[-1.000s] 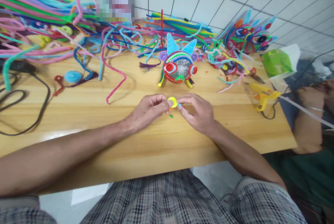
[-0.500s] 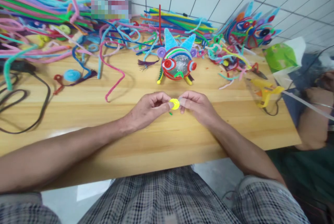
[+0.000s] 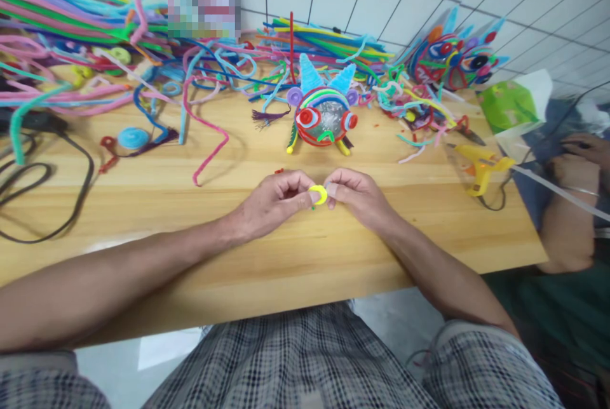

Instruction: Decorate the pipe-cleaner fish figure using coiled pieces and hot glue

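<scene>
Between the thumb and fingers of my left hand (image 3: 286,199) is a small flat disc of yellow pipe cleaner (image 3: 318,194), apparently a coil. My right hand (image 3: 355,193) pinches at the disc's right edge, its fingertips partly hiding one another. A tiny green bit shows just under the disc. Behind my hands stands a mask-like figure (image 3: 325,118) with blue pointed horns, purple coiled ears, red coiled eyes and a green mouth. A small red piece (image 3: 279,171) lies on the table just beyond my left hand.
Bundles of pipe cleaners (image 3: 61,9) and loose bent pieces line the back of the wooden table (image 3: 229,288). At right lie a yellow glue gun (image 3: 482,164) and a green packet (image 3: 508,104). Another person's arm (image 3: 572,218) rests beyond the right edge. A black cable (image 3: 88,174) loops at left.
The yellow disc has tilted and shifted slightly down in my fingers. The red piece beyond my left hand now shows. Otherwise the view has only moved slightly.
</scene>
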A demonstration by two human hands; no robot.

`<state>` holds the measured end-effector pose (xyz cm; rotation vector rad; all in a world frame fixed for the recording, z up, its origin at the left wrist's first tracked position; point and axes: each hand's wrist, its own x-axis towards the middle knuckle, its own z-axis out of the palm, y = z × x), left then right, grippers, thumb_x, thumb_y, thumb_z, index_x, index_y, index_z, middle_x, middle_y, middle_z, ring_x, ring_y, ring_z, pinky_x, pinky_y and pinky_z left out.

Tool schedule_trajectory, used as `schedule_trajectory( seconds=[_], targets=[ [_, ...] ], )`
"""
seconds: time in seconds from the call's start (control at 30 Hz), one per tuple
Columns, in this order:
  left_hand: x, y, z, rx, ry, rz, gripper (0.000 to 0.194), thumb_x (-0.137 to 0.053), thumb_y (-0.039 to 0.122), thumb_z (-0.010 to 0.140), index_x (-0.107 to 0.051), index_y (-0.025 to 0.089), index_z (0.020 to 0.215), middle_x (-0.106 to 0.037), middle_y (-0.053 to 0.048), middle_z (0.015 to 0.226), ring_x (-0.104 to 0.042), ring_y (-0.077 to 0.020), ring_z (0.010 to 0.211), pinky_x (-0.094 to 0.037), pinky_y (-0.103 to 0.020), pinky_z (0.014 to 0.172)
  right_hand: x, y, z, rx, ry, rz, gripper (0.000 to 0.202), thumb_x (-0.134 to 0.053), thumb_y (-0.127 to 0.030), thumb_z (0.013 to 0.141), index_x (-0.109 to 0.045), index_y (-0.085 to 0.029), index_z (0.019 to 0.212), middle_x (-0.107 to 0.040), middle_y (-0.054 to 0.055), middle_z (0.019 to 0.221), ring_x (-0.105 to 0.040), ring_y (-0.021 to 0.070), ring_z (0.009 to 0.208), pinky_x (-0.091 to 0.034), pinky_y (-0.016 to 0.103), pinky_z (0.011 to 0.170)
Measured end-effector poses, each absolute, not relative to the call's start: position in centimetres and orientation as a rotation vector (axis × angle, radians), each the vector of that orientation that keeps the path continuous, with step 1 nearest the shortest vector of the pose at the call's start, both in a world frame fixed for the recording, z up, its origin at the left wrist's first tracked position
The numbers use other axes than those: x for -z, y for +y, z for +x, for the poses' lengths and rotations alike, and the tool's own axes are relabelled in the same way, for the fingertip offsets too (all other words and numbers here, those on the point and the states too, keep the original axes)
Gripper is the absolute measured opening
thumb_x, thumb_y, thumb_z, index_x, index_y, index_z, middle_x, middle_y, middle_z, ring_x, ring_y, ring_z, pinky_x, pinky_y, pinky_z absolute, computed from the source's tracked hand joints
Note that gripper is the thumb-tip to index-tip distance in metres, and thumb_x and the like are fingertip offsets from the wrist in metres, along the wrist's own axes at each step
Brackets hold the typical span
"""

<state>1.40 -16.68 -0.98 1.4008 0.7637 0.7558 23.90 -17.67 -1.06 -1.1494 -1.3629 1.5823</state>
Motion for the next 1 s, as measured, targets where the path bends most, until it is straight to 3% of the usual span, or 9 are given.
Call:
schedule_trajectory(
  seconds=[0.53, 0.8, 1.0],
  targets=[
    [1.8, -16.1, 1.5, -0.835, 0.850, 1.272, 0.038, -0.092, 0.048, 0.080, -0.073, 0.016, 0.087, -0.071, 0.001, 0.077, -0.059, -0.0105, 0.067, -0.050, -0.023, 0.065, 1.6, -17.5, 23.7, -1.498, -1.293, -1.185, 0.041, -0.092, -0.056, 0.078, -0.072, -0.023, 0.090, -0.070, -0.003, 0.075, -0.060, 0.0105, 0.062, -0.051, 0.026, 0.063],
    [2.3, -16.0, 1.5, -0.912, 0.821, 1.304, 0.032, -0.086, 0.040, 0.085, -0.072, 0.017, 0.101, -0.067, 0.001, 0.078, -0.057, -0.0100, 0.066, -0.046, -0.023, 0.063, 1.6, -17.1, 23.5, -1.399, -1.181, -1.188, 0.028, -0.087, -0.045, 0.080, -0.069, -0.023, 0.083, -0.069, -0.004, 0.070, -0.057, 0.0103, 0.059, -0.048, 0.025, 0.060],
    [2.4, -16.0, 1.4, -0.917, 0.835, 1.334, 0.030, -0.082, 0.039, 0.088, -0.070, 0.017, 0.104, -0.068, 0.001, 0.081, -0.061, -0.0116, 0.070, -0.051, -0.025, 0.068, 1.3, -16.6, 23.8, -1.440, -0.996, -1.177, 0.027, -0.086, -0.039, 0.076, -0.064, -0.024, 0.085, -0.064, -0.007, 0.066, -0.055, 0.0093, 0.055, -0.043, 0.023, 0.055]
  ],
)
